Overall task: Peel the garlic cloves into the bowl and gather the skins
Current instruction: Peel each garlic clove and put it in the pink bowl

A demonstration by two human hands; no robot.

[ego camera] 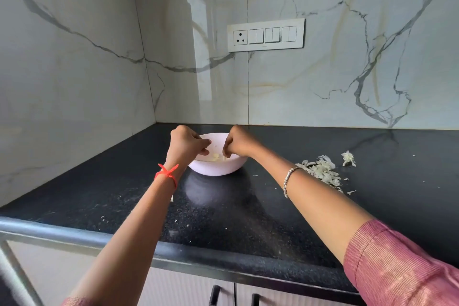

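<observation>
Over the white bowl (218, 169) both hands meet, wrists raised and fingers curled downward. The left hand (185, 143) hangs above the bowl's left rim, its fingertips bunched together and pointing toward the other hand. The right hand (239, 143) hangs above the right rim, its fingertips dipping into the bowl. Whether either hand pinches a clove or a skin is too small to tell. A few pale peeled garlic cloves (216, 156) lie inside the bowl, below and between the two hands. The bowl stands on a black speckled countertop (273, 218). To the right of the bowl, well apart from it, lies a loose pile of garlic skins (320, 171), with a separate papery clump (348, 158) farther right. Small flakes are scattered in front of the bowl. On the marble wall behind the bowl hangs a switch panel (265, 35).
</observation>
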